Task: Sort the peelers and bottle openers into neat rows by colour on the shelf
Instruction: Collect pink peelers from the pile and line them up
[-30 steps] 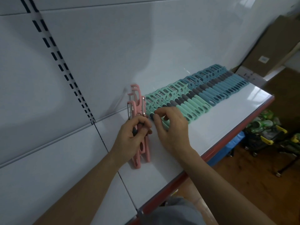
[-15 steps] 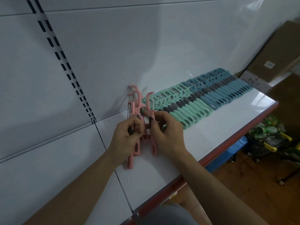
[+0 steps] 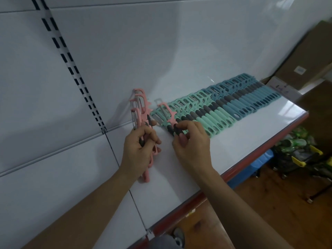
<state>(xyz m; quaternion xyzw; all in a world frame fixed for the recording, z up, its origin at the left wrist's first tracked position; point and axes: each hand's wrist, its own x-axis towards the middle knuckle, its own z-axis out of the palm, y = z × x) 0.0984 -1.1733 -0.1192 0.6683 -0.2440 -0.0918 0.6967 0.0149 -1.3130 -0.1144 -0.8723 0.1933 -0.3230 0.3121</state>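
Head view puts me at the step of starting the pink row. My right hand [image 3: 192, 142] pinches the dark grip of one pink peeler [image 3: 170, 120] between thumb and fingertips, setting it down right against the left end of the mint row [image 3: 212, 119]. My left hand [image 3: 139, 150] is wrapped round a bundle of pink peelers [image 3: 143, 112], held nearly upright with the blade heads up by the back panel and the handle ends down on the shelf [image 3: 242, 141].

As I judge it, the next move calls for squaring this peeler to its mint neighbours, head to the back and handle to the front edge. After that I let go and draw the next one out of the bundle.

Each peeler has a coloured plastic frame with a spiky fin, a metal blade, a dark grey grip and a slotted handle. Mint ones lie packed side by side, and the blue row [image 3: 260, 99] runs on beyond them to the right.
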